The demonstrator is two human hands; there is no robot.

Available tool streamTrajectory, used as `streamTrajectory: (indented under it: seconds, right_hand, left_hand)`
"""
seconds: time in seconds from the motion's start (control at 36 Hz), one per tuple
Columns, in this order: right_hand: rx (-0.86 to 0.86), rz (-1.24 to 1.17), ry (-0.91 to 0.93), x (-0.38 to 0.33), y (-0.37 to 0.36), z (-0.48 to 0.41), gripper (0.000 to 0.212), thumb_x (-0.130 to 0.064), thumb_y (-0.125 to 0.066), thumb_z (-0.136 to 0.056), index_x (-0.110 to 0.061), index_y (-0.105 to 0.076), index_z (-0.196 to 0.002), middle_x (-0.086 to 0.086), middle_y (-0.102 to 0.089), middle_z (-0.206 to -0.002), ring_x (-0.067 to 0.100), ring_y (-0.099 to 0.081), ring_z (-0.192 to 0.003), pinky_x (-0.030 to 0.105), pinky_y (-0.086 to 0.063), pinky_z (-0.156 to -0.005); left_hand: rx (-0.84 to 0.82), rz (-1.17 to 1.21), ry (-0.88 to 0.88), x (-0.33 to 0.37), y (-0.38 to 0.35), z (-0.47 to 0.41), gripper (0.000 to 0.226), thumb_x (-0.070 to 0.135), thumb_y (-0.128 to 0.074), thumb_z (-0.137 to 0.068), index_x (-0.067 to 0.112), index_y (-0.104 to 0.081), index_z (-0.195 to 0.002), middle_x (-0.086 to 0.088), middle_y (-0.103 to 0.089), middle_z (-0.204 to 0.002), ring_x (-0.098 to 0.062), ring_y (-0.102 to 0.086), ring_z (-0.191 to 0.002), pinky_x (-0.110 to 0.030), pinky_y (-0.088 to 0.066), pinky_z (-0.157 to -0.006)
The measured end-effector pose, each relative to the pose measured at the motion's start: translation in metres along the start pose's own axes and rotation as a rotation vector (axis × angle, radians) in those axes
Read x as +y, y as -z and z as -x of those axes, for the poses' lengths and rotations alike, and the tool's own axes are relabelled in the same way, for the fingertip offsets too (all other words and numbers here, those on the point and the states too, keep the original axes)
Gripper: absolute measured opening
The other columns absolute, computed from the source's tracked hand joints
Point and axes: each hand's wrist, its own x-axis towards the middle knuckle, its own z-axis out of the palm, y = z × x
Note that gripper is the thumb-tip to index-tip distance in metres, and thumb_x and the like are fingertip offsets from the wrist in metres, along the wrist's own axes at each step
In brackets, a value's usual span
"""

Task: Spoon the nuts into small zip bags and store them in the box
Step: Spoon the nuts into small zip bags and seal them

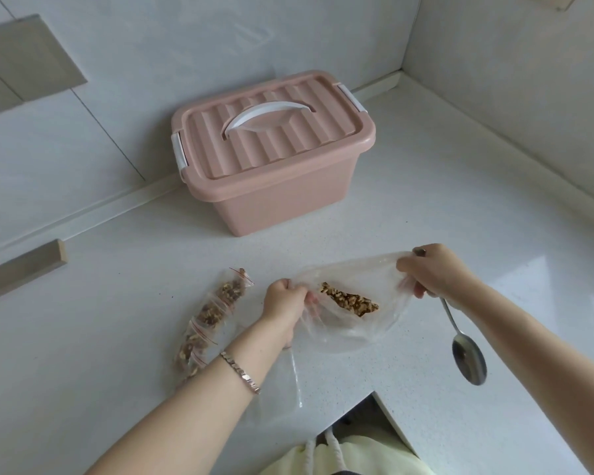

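A large clear plastic bag (354, 323) with a small heap of brown nuts (348, 299) inside is stretched between my hands above the white counter. My left hand (283, 301) grips the bag's left edge. My right hand (432, 272) grips the right edge and also holds a metal spoon (467, 354), whose bowl hangs down toward me. Several small zip bags filled with nuts (210, 317) lie in a row to the left of my left hand. The pink box (278, 156) stands behind, its lid shut with white clips and a white handle.
An empty small clear bag (288, 382) lies flat by my left wrist. The white counter (477, 186) meets tiled walls at the back and right, forming a corner. A wooden strip (21, 269) sits at the left. The counter's front edge has a notch near my body.
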Motion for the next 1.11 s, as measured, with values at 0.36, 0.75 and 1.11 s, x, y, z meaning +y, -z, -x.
streamTrajectory:
  seconds: [0.36,0.75,1.11]
  right_hand:
    - [-0.249,0.067,-0.161,0.009,0.012,0.019,0.011,-0.008,-0.046,-0.080,-0.005,-0.048,-0.070,0.000,-0.053,-0.038,0.007,-0.029,-0.024,0.014,-0.016,-0.032]
    - [-0.082,0.564,0.473,0.016,-0.056,0.026,0.059,-0.057,-0.060,-0.077,-0.035,-0.035,-0.126,-0.003,-0.042,-0.124,0.010,-0.057,-0.093,0.022,-0.046,-0.067]
    - [-0.217,0.991,0.513,0.022,-0.094,-0.013,0.022,-0.013,-0.045,-0.092,-0.021,-0.054,-0.110,-0.004,-0.045,-0.073,0.017,-0.048,-0.071,0.021,-0.029,-0.048]
  left_hand:
    - [-0.157,-0.540,-0.412,0.024,0.030,0.017,0.064,-0.010,-0.049,-0.078,0.037,-0.040,-0.121,-0.001,-0.035,-0.117,-0.009,-0.053,-0.082,-0.015,-0.041,-0.043]
    - [-0.172,-0.721,-0.555,-0.021,-0.007,0.017,0.024,0.007,-0.049,-0.093,0.011,-0.066,-0.109,-0.005,-0.027,-0.145,-0.017,-0.027,-0.138,-0.009,-0.022,-0.096]
    - [-0.009,-1.002,-0.339,-0.035,-0.028,0.012,0.021,0.024,-0.057,-0.088,0.024,-0.059,-0.109,-0.007,-0.038,-0.119,-0.029,-0.051,-0.101,-0.037,-0.045,-0.091]
